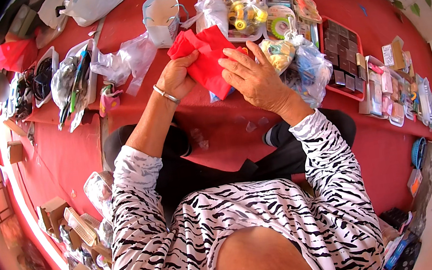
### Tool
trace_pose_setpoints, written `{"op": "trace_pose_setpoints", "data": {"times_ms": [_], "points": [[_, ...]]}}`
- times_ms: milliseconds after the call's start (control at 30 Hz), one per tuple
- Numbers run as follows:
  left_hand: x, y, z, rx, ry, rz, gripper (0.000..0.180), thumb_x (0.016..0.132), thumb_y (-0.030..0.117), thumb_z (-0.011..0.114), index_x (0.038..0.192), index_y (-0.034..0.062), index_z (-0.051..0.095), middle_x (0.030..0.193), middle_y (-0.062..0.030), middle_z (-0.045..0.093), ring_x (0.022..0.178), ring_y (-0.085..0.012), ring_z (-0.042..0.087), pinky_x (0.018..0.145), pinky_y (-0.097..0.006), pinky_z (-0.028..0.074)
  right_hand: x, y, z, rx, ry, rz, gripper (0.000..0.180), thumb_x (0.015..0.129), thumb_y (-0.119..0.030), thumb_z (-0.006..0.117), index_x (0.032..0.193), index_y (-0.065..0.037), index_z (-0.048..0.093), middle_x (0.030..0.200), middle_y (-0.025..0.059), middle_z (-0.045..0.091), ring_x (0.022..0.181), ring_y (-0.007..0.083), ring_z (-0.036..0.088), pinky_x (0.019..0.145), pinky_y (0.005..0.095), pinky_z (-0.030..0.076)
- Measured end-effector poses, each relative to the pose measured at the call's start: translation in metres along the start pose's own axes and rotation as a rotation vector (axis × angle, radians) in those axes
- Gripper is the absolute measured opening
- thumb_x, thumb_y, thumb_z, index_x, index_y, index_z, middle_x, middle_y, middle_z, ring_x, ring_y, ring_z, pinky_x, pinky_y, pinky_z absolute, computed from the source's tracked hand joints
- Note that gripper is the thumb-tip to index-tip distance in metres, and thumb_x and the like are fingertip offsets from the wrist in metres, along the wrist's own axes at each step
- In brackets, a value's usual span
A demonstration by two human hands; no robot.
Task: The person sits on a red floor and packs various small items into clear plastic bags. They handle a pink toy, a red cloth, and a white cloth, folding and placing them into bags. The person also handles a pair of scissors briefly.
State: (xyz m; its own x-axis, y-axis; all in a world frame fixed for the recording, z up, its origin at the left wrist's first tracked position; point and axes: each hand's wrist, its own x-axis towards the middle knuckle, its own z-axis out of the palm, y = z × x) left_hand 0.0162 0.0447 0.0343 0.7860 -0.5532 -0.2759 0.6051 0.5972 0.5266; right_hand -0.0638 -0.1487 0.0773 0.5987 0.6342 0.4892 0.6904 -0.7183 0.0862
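Observation:
A folded piece of thin red material [209, 62], cloth or plastic, is held up over the red-covered table. My left hand [176, 77], with a bracelet at the wrist, closes on its left edge between thumb and fingers. My right hand [257, 79] is at its right side, fingers spread and partly bent; whether they touch it I cannot tell. Just beyond stand a clear bag of yellow-wheeled toys [243, 12] and a pale paper box [162, 20]. Tied bags of small goods [277, 54] lie beside my right hand.
Crumpled clear plastic bags [130, 63] lie left of the red piece. Further left are bins with pens and cables [84, 71]. On the right, a red tray [361, 92] holds dark square boxes, with bins of pink items [384, 82] past it. My folded legs are below the table edge.

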Motion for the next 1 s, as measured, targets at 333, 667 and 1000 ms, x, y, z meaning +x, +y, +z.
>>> {"op": "trace_pose_setpoints", "data": {"times_ms": [333,667,1000], "points": [[-0.001,-0.004,0.002,-0.051,-0.087,-0.028,0.031,0.086,0.006,0.052,0.117,0.0044,0.046,0.114,-0.011,0.054,0.106,-0.0239,0.054,0.094,-0.04,0.043,0.006,0.012,-0.013,0.77,0.132,0.497,0.039,0.068,-0.022,0.072,0.096,0.0,0.056,0.106,0.014,0.056,0.1,0.0305,0.053,0.086,0.0351,0.043],[0.004,-0.034,0.014,0.008,-0.171,-0.019,0.044,0.084,0.008,0.057,0.125,0.0057,0.041,0.121,-0.0087,0.05,0.111,-0.0219,0.049,0.096,-0.038,0.04,0.005,0.011,0.009,0.615,-0.096,0.908,0.031,0.066,-0.027,0.071,0.08,-0.002,0.06,0.088,0.0181,0.059,0.083,0.0331,0.058,0.069,0.039,0.046],[0.001,-0.029,0.029,0.048,-0.223,0.085,0.05,0.085,0.002,0.054,0.131,0.0052,0.036,0.122,-0.0091,0.049,0.111,-0.0208,0.049,0.095,-0.036,0.04,-0.012,0.023,0.028,0.849,0.066,0.869,0.033,0.061,-0.024,0.073,0.079,0.002,0.063,0.088,0.0211,0.058,0.084,0.0314,0.057,0.075,0.0355,0.044]]}}
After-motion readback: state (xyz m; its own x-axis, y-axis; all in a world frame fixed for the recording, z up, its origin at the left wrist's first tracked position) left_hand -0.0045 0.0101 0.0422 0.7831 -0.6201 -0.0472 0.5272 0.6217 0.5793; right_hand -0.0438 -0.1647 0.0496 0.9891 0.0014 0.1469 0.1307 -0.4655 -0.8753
